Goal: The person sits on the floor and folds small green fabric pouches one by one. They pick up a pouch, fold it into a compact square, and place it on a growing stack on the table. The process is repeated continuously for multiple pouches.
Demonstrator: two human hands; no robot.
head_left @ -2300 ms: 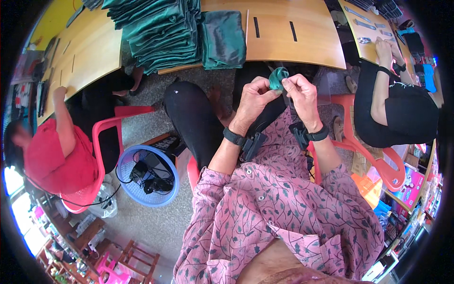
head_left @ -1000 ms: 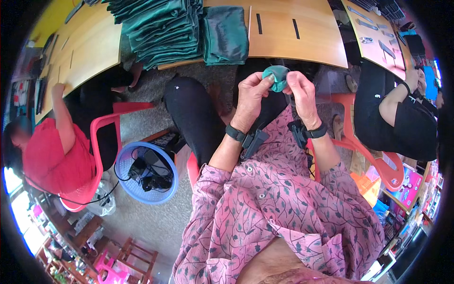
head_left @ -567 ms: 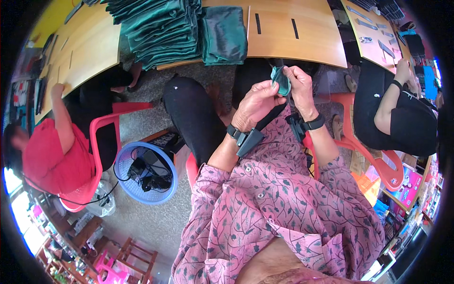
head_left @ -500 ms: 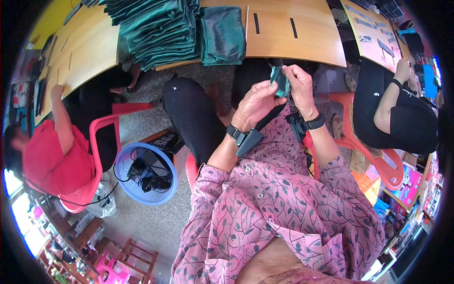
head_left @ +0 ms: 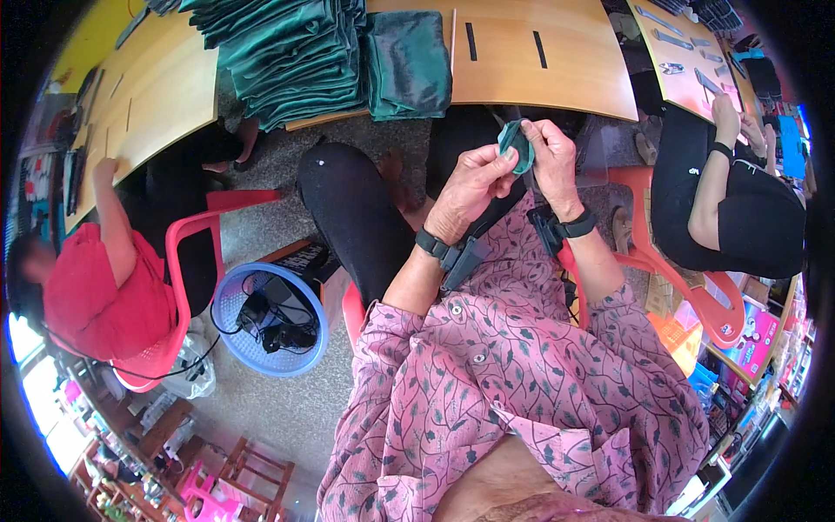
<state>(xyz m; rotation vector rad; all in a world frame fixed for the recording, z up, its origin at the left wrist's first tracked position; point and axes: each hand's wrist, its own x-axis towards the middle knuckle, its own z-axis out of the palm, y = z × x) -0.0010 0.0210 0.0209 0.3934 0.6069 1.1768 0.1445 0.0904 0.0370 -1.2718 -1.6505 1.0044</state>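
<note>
One small piece of green cloth is held in the air between the left hand and the right hand, just on the near side of the table. By the left hand, the left part of the cloth is pinched between thumb and bent fingers. By the right hand, its right part is grasped between thumb and fingertips; how the hidden fingers are placed cannot be told. On each wrist a black strap is worn.

On the table, to the left, a tall stack of green cloths is seen, and just to its right a lower folded pile is laid. Near and left, on the floor, black cables and devices are contained in a blue basket. Farther left, a person in red is seated at another table; at the right, a person in black is seated.
</note>
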